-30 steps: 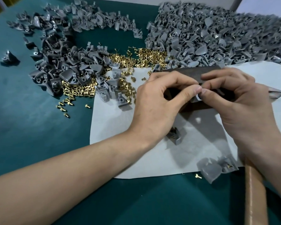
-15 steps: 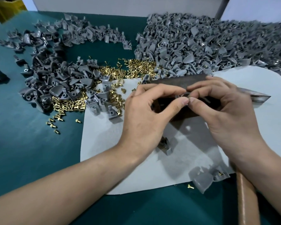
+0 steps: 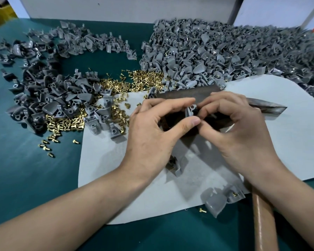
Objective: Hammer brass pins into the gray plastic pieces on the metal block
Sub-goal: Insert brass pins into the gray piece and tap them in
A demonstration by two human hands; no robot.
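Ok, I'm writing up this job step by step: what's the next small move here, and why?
Probably seat the small gray plastic piece flat on the dark metal block. The left hand and right hand both pinch it over the block, and the wooden hammer handle lies unheld near the right wrist, so striking seems premature.

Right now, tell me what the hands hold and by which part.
One gray plastic piece, pinched at its edges between the left hand and right hand, over the metal block.

Matt gray plastic pieces (image 3: 216,57), shiny brass pins (image 3: 145,80), dull dark metal block (image 3: 185,96)
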